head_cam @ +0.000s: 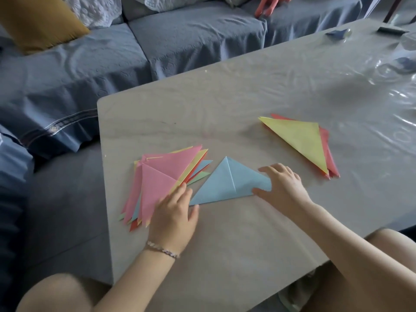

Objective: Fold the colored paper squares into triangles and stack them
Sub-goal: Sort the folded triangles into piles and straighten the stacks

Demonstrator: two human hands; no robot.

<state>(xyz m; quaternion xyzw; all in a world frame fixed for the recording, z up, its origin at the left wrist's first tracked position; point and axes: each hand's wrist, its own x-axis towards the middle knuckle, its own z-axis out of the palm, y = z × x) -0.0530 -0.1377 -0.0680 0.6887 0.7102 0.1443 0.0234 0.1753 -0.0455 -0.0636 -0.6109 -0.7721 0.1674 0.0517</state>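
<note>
A plastic-covered grey table (pixel 225 244) fills the centre, a blue sofa (pixel 191 37) wraps nine to twelve o'clock, mustard cushion (pixel 38 21) at ten.

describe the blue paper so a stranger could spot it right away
On the grey table, between the fanned pink-topped pile and the yellow-topped stack, lies the blue paper. It is the only sheet lying alone, with the right hand on its corner.

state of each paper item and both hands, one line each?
blue paper: folded into a triangle, flat on the table between the two piles.
pink-topped pile: fanned out, edges uneven.
yellow-topped stack: folded triangles, red beneath, untouched.
left hand: relaxed fingers resting on the pink-topped pile's edge.
right hand: fingers spread, covering the blue paper's right corner.
</note>
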